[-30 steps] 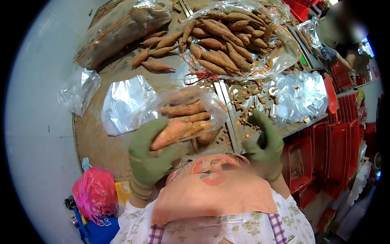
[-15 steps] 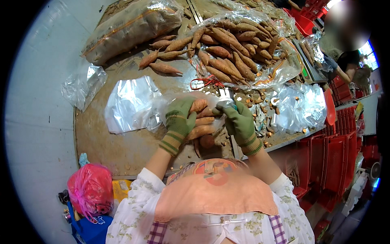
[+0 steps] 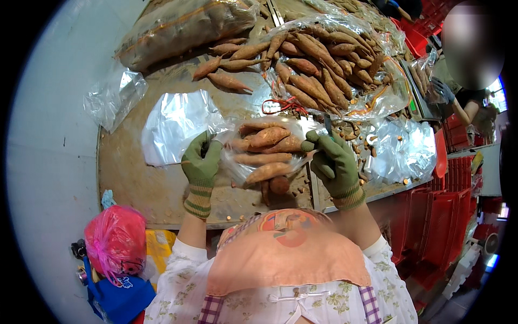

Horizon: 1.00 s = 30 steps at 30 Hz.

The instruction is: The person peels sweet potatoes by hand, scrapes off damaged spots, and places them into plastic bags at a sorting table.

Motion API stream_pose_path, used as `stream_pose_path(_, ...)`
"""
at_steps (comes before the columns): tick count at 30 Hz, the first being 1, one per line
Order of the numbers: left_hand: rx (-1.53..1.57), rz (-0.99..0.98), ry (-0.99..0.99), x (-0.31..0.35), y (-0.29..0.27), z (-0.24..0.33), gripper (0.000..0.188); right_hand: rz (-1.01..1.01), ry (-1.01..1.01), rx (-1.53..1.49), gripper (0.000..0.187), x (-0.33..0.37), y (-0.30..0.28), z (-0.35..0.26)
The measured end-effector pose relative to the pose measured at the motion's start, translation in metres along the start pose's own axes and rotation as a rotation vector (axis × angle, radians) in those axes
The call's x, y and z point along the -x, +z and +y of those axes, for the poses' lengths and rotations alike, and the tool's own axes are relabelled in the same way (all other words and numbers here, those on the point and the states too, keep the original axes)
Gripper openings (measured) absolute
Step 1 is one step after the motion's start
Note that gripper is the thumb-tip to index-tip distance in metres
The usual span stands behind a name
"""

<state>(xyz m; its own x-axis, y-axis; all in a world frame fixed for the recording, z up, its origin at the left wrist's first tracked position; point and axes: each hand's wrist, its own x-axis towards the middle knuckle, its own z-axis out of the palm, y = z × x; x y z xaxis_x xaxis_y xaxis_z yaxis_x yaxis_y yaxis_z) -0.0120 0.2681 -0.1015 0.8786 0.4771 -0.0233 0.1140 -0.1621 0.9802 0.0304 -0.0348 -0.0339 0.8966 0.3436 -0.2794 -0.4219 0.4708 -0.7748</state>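
A clear plastic bag of sweet potatoes lies on the brown table in front of me. At its left end, my left hand, in a green knitted glove, has curled fingers pinching the film. My right hand, gloved alike, closes its fingertips on the bag's right edge. Just behind the right hand a dark upright piece sticks up, partly hidden. Loose sweet potatoes lie at the bag's near side. Beyond my left hand rests a stack of flat clear bags.
A large open sack of sweet potatoes spreads at the back, beside a full closed sack. Red ties lie before it. More clear bags are at right, with red crates beyond. A co-worker's gloved hand shows far right.
My hands have moved apart, the left one leftward and the right one slightly right. The bag now lies spread between them, with more of its sweet potatoes showing.
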Motion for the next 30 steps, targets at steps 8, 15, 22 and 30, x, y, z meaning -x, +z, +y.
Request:
stream_pose_path(8,0.335,0.102,0.006,0.022,0.005,0.003,0.024,-0.018,-0.075,0.068,0.037,-0.005,0.011,0.007)
stream_pose_path(15,0.358,0.064,0.023,0.025,0.004,-0.01,0.023,0.007,-0.053,0.441,0.043,-0.035,0.053,0.033)
stream_pose_path(22,0.035,0.264,0.299,0.028,-0.004,0.015,0.027,0.187,-0.217,0.357,0.029,-0.05,0.055,0.03)
stream_pose_path(30,-0.406,-0.264,0.589,0.029,0.028,0.076,0.027,0.103,-0.238,0.404,0.027,-0.045,0.05,0.023)
